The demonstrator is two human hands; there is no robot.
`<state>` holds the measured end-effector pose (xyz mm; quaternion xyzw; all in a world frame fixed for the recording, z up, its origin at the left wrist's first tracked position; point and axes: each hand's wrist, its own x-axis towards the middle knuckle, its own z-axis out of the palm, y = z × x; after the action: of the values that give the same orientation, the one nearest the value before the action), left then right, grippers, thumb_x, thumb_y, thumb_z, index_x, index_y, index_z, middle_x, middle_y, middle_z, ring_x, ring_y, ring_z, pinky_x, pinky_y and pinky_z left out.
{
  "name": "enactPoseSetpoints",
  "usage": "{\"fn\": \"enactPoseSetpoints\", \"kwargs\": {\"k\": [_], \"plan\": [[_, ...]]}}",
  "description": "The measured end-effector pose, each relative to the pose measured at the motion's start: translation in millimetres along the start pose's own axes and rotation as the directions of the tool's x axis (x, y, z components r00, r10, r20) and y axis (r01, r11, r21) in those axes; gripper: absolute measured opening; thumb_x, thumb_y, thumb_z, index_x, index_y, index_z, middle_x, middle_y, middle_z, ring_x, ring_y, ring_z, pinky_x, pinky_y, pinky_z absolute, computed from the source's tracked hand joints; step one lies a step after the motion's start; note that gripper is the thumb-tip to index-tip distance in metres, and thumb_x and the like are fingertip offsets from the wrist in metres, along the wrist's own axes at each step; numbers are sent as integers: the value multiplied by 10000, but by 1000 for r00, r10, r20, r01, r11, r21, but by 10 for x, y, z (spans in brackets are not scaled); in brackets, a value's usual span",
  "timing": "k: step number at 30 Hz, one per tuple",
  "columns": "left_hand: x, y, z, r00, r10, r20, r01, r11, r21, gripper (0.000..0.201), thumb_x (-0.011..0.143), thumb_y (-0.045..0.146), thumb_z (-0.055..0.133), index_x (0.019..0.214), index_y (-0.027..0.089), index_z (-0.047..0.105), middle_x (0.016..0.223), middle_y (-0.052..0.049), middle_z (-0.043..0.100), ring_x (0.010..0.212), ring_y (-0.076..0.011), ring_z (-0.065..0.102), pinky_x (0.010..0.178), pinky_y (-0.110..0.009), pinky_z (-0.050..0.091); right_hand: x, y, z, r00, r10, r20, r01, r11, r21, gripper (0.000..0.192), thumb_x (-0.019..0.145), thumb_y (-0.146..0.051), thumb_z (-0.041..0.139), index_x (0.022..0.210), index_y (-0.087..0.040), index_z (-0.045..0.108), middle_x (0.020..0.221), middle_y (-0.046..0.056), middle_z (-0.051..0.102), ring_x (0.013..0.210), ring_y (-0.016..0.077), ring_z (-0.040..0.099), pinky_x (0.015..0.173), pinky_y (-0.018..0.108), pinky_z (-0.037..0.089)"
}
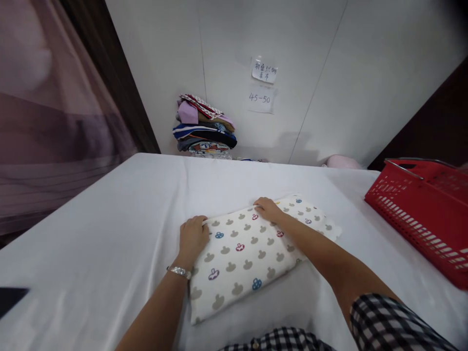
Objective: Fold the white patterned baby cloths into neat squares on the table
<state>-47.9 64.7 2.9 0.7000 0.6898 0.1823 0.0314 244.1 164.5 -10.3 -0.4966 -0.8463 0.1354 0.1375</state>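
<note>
- White-covered table (109, 234), lightly creased; mushroom-print cloth (243, 251) slantwise near middle.
- Left hand (193, 239) at cloth's far-left corner, right hand (269, 210) on far edge; fingers together, grip unclear.
- Red basket (420, 209) right; fabric pile (204, 129) beyond, pale wall (157, 48) behind.

The cloth (243, 263) is white, mushroom-patterned in grey, blue, magenta and purple — the basket (433, 204) plain red.
</note>
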Motion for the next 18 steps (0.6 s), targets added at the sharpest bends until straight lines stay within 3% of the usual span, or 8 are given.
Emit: {"fn": "enactPoseSetpoints", "kwargs": {"k": [6, 9, 13, 18], "plan": [[-24, 32, -25, 998, -14, -57, 17, 999, 51, 367, 813, 171, 348, 1048, 159, 629, 1121, -106, 630, 1076, -257, 537, 954, -435, 366, -82, 22, 63, 994, -87, -62, 81, 992, -93, 290, 930, -281, 391, 1111, -202, 605, 1131, 76, 588, 1070, 198, 497, 949, 354, 340], [-65, 112, 1, 991, 101, -89, -91, 989, 113, 414, 830, 167, 345, 1170, 167, 582, 1286, -98, 554, 1255, -265, 414, 1074, -497, 219, -66, 22, 73, 994, -91, -57, 84, 991, -106, 308, 940, -305, 377, 1120, -209, 608, 1125, 75, 586, 1060, 198, 502, 941, 353, 346], [-133, 197, 124, 966, 256, 46, -259, 961, 92, 447, 898, 326, 335, 1283, 179, 508, 1393, -84, 464, 1326, -261, 342, 1097, -497, 195, -59, -7, 64, 997, -66, -44, 60, 990, -129, 321, 939, -305, 374, 1159, -219, 591, 1167, 82, 580, 1102, 199, 495, 974, 372, 325], [-155, 183, 225, 966, 243, 90, -249, 966, 70, 483, 909, 380, 320, 1330, 193, 465, 1408, -86, 442, 1324, -257, 356, 1097, -503, 209, -213, 55, -11, 998, 4, -57, -16, 976, -219, 456, 938, -385, 347, 1359, -222, 409, 1419, 100, 408, 1330, 235, 303, 1089, 474, 157]]}}
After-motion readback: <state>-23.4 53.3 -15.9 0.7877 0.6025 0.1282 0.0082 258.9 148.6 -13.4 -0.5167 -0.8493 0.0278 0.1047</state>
